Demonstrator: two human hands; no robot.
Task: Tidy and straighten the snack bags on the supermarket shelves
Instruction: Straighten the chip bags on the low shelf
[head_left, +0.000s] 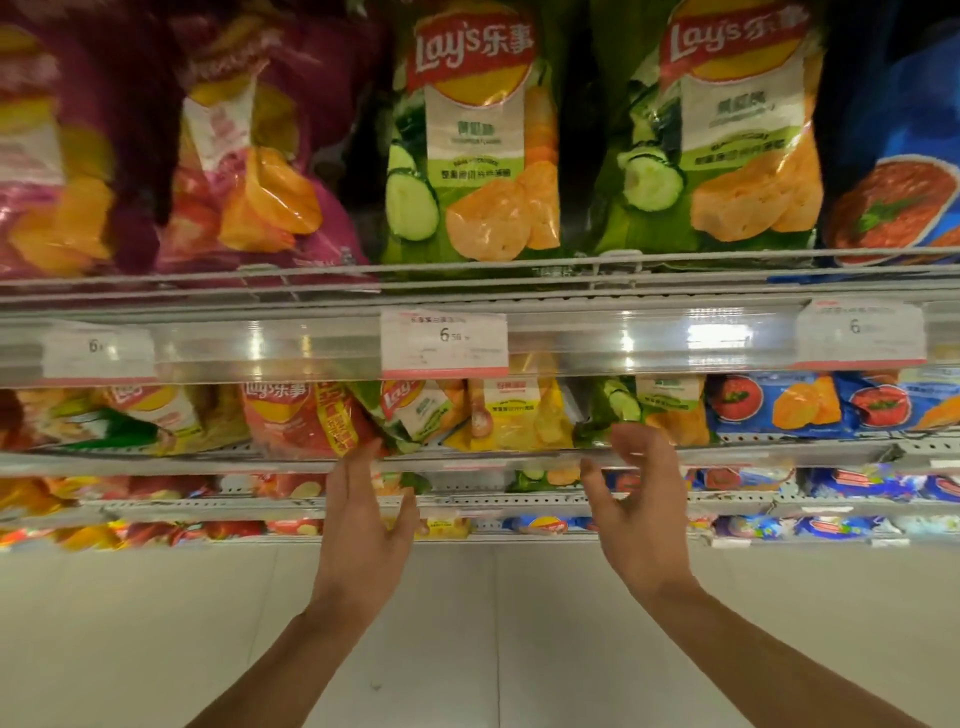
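Observation:
Two green cucumber chip bags (470, 140) (727, 130) stand upright on the top shelf, with purple bags (249, 156) to their left and a blue bag (898, 156) at the right. On the second shelf a tilted green bag (410, 410) leans against a yellow bag (519, 415), beside a red bag (296, 415). My left hand (363, 514) reaches up in front of that shelf's edge, fingers straight, holding nothing. My right hand (639, 499) hovers alongside with loosely bent fingers, also holding nothing.
A clear price rail (649, 338) with white price tags (444, 338) runs across the top shelf's front. More blue bags (779, 405) fill the second shelf's right side. Lower shelves hold further packets. Pale floor (467, 623) lies below.

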